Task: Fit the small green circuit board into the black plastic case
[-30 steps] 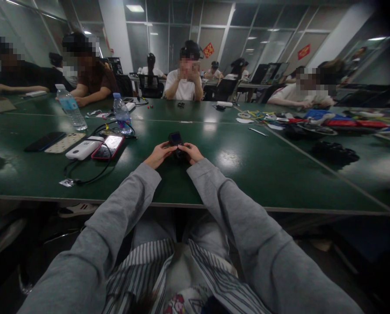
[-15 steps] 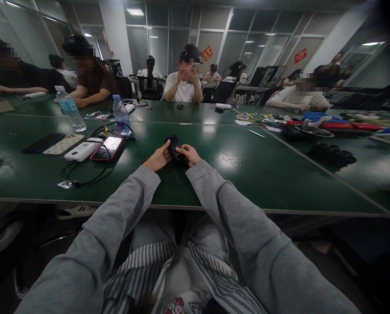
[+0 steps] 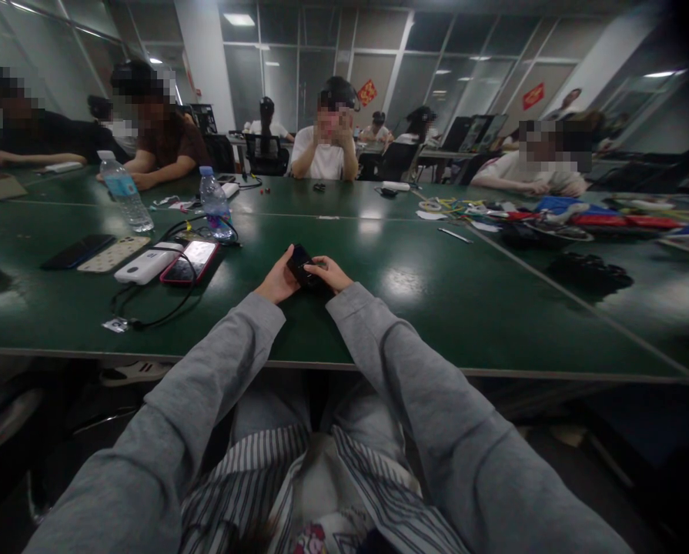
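We are finding the left hand grasping a black gadget, the right hand apparently pinching it too; uneven pressing, we are judging, could twist it loose.

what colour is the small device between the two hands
The small device looks black; it shows in the head view.

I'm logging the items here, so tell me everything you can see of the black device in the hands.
The black device is boxy, apparently hard plastic, with pale marks on its upper face. It is held slanted between the left hand and the right hand, a right-hand digit across that face. It is over the green table; finer details are too dark to tell.
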Action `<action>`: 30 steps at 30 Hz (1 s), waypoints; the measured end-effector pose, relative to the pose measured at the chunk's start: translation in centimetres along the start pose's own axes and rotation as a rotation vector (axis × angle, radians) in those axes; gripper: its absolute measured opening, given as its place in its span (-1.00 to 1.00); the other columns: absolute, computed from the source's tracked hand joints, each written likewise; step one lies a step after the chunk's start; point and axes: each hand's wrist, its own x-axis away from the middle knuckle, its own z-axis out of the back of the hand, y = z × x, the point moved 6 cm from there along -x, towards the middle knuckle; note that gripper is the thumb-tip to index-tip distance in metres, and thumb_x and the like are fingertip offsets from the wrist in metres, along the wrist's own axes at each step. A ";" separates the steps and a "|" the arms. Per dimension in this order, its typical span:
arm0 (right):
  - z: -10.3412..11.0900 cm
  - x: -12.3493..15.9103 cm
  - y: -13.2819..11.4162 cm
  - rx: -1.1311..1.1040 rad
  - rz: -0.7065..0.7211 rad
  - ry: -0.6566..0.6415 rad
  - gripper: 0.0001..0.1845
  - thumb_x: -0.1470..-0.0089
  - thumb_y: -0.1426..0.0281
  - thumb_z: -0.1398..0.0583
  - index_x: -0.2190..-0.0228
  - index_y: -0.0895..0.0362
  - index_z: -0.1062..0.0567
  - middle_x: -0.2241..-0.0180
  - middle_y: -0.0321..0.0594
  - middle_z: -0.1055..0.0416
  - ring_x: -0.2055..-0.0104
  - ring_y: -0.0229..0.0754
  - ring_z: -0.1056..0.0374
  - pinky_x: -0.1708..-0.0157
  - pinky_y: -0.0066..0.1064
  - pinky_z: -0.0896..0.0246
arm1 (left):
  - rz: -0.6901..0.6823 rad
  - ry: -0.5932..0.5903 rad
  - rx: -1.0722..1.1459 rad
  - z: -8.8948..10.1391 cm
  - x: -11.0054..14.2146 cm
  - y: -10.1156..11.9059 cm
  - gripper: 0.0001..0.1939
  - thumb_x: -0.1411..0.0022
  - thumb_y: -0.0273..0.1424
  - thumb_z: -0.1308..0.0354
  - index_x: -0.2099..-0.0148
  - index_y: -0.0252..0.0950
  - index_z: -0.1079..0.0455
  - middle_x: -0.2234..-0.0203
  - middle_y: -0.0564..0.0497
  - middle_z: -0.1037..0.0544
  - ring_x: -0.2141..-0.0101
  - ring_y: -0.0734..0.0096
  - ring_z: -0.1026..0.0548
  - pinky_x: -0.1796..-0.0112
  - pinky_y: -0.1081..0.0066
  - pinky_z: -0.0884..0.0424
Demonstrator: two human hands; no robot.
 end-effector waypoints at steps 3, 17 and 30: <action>-0.2 -0.2 0.1 0.023 0.018 0.000 -0.51 0.27 0.25 -0.44 0.31 0.08 -0.36 0.42 -0.34 -0.43 0.36 -0.24 -0.39 0.27 -0.34 -0.37 | -0.001 0.014 0.016 0.0 0.1 0.1 -0.52 -0.16 0.04 -0.18 0.17 -0.29 -0.50 0.42 -0.12 -0.60 0.28 0.19 -0.57 0.20 0.24 -0.47; -1.1 2.1 -2.4 0.691 0.523 0.102 -0.33 0.09 -0.01 -0.32 0.04 0.09 -0.36 0.02 0.00 -0.35 -0.07 0.09 -0.26 -0.14 -0.03 -0.12 | 0.027 0.049 0.095 0.3 -0.2 0.1 -0.57 -0.24 -0.03 -0.13 0.13 -0.32 -0.46 0.43 -0.10 -0.57 0.32 0.26 -0.55 0.22 0.30 -0.46; -0.7 4.2 -6.1 0.717 0.649 0.265 -0.33 -0.06 0.21 -0.19 -0.17 0.09 -0.20 -0.14 -0.01 -0.28 -0.17 0.07 -0.23 -0.21 -0.09 -0.10 | 0.034 -0.005 0.097 0.4 -0.3 0.2 -0.43 -0.19 0.14 -0.06 0.19 -0.31 -0.45 0.41 -0.13 -0.57 0.31 0.25 -0.56 0.20 0.31 -0.47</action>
